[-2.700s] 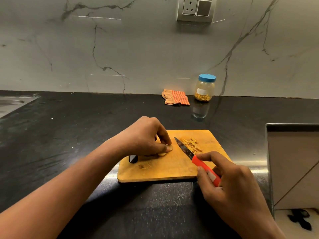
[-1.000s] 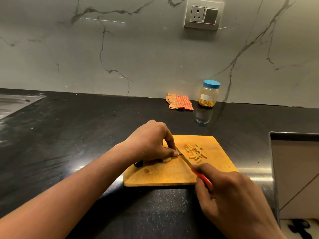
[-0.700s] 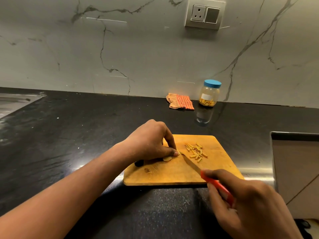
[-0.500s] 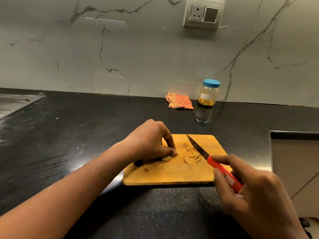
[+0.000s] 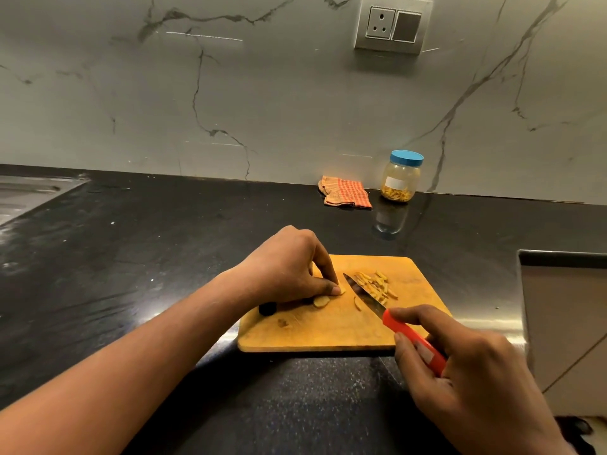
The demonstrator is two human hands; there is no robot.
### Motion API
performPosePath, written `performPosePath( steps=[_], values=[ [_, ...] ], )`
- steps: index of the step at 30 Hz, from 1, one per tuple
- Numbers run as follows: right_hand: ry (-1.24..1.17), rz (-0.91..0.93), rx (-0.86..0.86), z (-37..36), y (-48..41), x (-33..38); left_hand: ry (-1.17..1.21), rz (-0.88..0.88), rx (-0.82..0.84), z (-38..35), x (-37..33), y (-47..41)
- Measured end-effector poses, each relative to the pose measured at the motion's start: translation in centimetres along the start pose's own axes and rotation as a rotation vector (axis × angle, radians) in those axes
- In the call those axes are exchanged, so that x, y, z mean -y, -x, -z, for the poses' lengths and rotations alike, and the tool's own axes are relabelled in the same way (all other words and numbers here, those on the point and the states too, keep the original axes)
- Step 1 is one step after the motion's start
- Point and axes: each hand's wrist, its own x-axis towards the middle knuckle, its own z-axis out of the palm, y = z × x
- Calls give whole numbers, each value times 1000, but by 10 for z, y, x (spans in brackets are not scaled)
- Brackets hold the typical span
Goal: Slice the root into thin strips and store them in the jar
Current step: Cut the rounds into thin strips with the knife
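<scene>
The pale root chunk (image 5: 321, 301) sat on the yellow wooden cutting board (image 5: 328, 334), pinned under the left hand (image 5: 285, 270)'s curled fingers (image 5: 324, 267). The red-handled steel knife (image 5: 366, 297), gripped in the right hand (image 5: 476, 372), had edged closer, its blade just right of those fingers.

Left forearm bare, entering from lower left, angled up toward centre. Left hand (image 5: 289, 267) palm down, knuckles arched, fingers curled; thumb and index tips pinch root piece (image 5: 321, 301) against board. Right hand (image 5: 473, 372) low at right, back toward camera, fingers wrapped round red handle of knife (image 5: 410, 336), index finger laid along handle top near blade, thumb on near side. Hands apart, not touching.
</scene>
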Motion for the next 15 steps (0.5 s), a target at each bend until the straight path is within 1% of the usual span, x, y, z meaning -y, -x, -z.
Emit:
performPosePath(
  steps=[15],
  values=[
    [0, -12, 98, -2, -4, 8, 18, 6, -5, -1, 1, 0]
  ],
)
